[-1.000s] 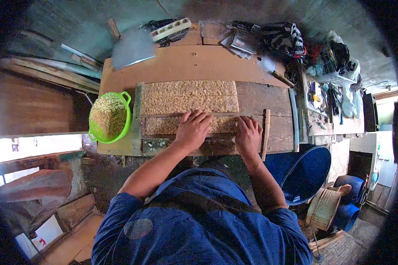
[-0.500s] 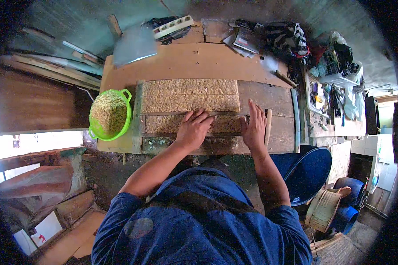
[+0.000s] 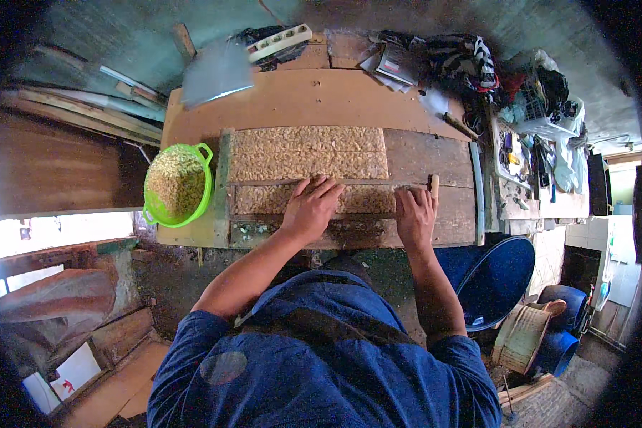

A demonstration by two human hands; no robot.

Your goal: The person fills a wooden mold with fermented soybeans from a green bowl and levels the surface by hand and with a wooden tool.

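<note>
A narrow slab of pale beans (image 3: pixel 260 200) lies lengthwise on the wooden board, between thin wooden strips. My left hand (image 3: pixel 312 207) rests over its middle, fingers extended toward the strip on its far side. At the slab's right end is my right hand (image 3: pixel 415 214), its fingers bent down and held close together; whatever is under the fingertips is hidden. Just right of that hand a short light wooden stick (image 3: pixel 435 187) stands out. Beyond the strip lies a wider slab of the same beans (image 3: pixel 307 151), with a seam along its length.
A green plastic colander (image 3: pixel 208 187) of loose beans sits at the table's left. At the back are a grey sheet (image 3: pixel 217 75), a power strip (image 3: pixel 282 43) and papers (image 3: pixel 396 64). A blue drum (image 3: pixel 499 282) stands below right; a white basket (image 3: pixel 549 128) is above it.
My right hand has drawn its outstretched fingers in and bent them down at the slab's right end. My left hand has barely moved.
</note>
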